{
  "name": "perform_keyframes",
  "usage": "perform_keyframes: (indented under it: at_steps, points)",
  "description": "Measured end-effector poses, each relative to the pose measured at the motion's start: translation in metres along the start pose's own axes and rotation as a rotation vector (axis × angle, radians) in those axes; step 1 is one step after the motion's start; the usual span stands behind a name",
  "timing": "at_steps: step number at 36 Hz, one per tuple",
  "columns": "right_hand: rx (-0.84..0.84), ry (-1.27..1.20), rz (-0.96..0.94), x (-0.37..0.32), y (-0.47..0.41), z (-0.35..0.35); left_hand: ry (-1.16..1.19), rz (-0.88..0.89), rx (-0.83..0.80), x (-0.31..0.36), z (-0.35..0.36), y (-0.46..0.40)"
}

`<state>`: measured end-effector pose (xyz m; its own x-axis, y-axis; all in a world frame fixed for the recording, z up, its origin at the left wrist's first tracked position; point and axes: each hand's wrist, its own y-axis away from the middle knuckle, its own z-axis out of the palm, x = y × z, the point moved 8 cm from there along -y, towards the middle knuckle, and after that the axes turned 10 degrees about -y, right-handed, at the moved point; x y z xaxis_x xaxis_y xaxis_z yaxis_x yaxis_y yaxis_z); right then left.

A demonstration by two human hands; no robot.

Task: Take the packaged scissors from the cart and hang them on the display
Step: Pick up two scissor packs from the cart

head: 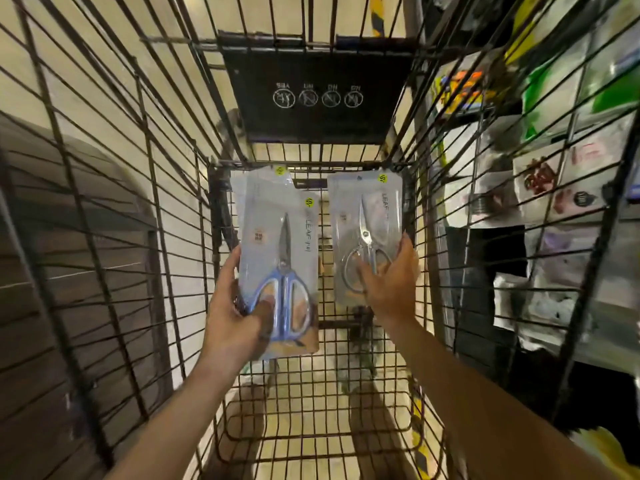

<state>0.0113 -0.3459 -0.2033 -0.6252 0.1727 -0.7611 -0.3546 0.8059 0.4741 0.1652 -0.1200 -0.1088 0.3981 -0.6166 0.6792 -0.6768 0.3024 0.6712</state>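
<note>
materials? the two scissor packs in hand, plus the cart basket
Blue-handled scissors pack: glossy clear plastic over printed card, judging by the glare; handles look like moulded plastic, blades bright metal.
All-silver scissors pack: same clear, shiny wrap; scissors look metal throughout, handles included.
Cart basket: thin dark wire grid, apparently coated or painted steel with a dull finish.

Both bare forearms reach forward and slightly inward from the bottom of the view. The left hand (239, 306) is raised with its thumb curled across the front of what it grips and its fingers hidden behind. The right hand (391, 275) is held at about the same height, its fingers wrapped round its own load from the right side.
</note>
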Motion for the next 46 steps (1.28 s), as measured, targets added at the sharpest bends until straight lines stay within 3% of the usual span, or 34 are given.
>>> perform_keyframes:
  at_steps: [5,15,20,24,29,39,46]
  points:
    - [-0.022,0.098,0.031,0.021,-0.014,0.005,0.029,-0.031,0.024,-0.007,0.001,0.002]
    - [0.108,0.168,0.047,0.022,0.017,-0.013,0.011,-0.032,0.038,-0.003,0.003,0.004]
    - [-0.035,-0.121,0.240,0.037,0.047,-0.008,0.018,-0.002,0.016,-0.001,0.004,0.005]
    - [-0.143,-0.191,0.188,0.039,0.065,-0.005,0.032,0.028,0.016,-0.003,0.004,0.007]
    - [-0.118,-0.200,0.155,0.039,0.079,-0.009,0.034,0.038,0.011,-0.007,-0.001,0.016]
    - [-0.147,-0.373,0.110,-0.026,0.152,-0.038,-0.039,0.143,-0.103,0.036,-0.040,0.063]
    - [0.082,-0.469,0.091,-0.093,0.263,-0.098,-0.097,0.278,-0.177,0.103,-0.096,0.135]
